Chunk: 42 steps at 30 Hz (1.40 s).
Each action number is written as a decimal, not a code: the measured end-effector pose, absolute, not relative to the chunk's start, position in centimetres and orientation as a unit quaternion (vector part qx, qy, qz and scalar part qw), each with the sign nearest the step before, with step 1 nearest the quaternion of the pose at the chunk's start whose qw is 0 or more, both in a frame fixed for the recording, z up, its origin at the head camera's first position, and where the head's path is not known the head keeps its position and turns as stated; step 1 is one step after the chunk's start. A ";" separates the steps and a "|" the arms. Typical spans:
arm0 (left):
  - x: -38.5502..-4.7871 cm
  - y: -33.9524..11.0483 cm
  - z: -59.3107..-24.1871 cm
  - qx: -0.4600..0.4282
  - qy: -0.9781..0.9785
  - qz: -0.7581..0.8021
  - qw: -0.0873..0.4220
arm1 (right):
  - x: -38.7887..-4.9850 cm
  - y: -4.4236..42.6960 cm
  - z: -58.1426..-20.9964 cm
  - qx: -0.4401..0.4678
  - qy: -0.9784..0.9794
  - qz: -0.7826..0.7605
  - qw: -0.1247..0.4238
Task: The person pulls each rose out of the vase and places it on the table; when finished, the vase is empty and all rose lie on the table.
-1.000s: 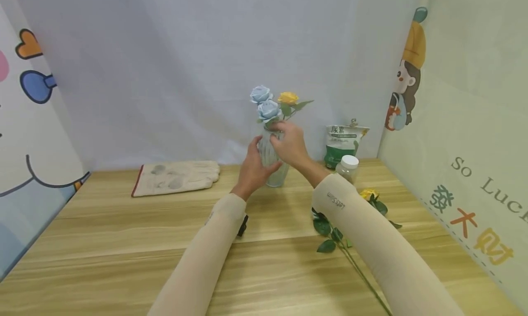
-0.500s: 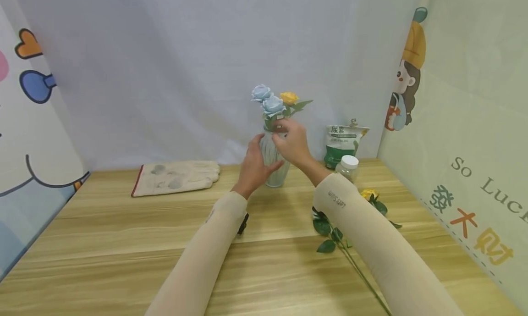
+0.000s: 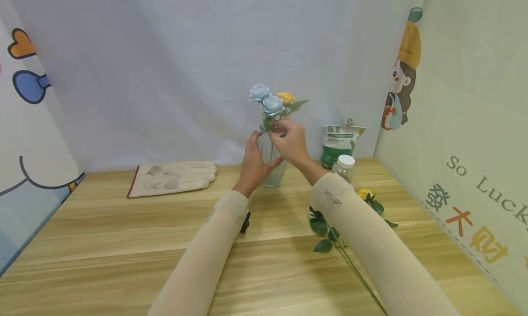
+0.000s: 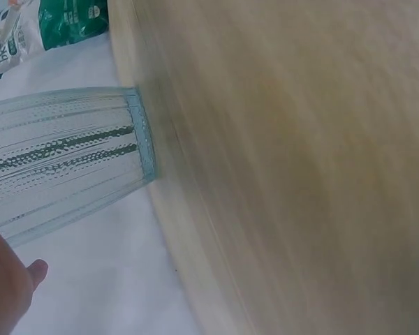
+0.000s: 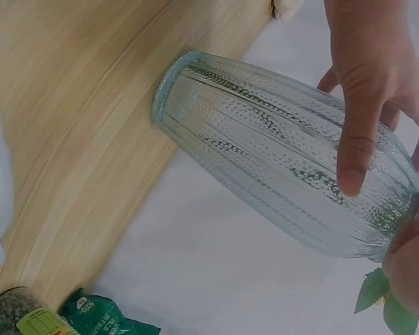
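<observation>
A ribbed clear glass vase [image 3: 272, 176] stands upright on the table, holding two light blue roses [image 3: 273, 104] and a yellow rose [image 3: 285, 97]. My left hand [image 3: 253, 164] grips the vase from the left, thumb across its front; the right wrist view shows this thumb [image 5: 356, 150] against the glass. At the vase's mouth, my right hand [image 3: 292, 141] pinches the stems just below the blue blooms. Its fingertips partly cover the stems, so I cannot tell how many it holds. Only the vase's lower part [image 4: 70, 153] appears in the left wrist view.
A stained work glove [image 3: 173, 176] lies at the back left. Behind my right forearm are a green-and-white bag [image 3: 339, 146] with a clip and a white-lidded jar [image 3: 344, 167]. Another yellow rose [image 3: 365, 193] lies on the table, its stem partly hidden by the right sleeve.
The front blue rose has shifted slightly up and to the right, with my right hand at its stem. My left hand keeps its grip on the vase. The head view has turned slightly right.
</observation>
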State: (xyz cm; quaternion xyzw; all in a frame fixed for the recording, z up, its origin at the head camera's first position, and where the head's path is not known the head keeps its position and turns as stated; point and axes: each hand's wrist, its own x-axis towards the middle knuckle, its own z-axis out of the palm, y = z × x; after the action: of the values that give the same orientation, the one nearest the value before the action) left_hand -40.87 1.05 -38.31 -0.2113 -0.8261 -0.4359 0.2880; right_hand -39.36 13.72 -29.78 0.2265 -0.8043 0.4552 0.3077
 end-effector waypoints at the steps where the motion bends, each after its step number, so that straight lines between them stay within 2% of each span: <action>1: -40.9 1.1 -38.4 -0.211 -0.823 -0.441 0.288 | -39.4 13.7 -29.8 0.225 -0.803 0.458 0.307; 13: -40.9 1.5 -38.5 -0.208 -0.800 -0.485 0.285 | -39.6 14.2 -29.9 0.220 -0.794 0.489 0.286; 18: -41.2 1.5 -38.6 -0.206 -0.803 -0.482 0.284 | -39.4 14.3 -29.6 0.226 -0.795 0.481 0.294; 42: -41.2 1.6 -39.0 -0.192 -0.801 -0.494 0.278 | -39.6 14.3 -28.2 0.240 -0.728 0.467 0.441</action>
State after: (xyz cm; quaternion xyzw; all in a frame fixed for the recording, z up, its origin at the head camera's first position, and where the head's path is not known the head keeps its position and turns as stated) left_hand -41.16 1.60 -38.96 -0.1919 -0.8007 -0.4944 0.2784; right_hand -39.58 14.31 -28.25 0.2401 -0.7280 0.4670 0.4408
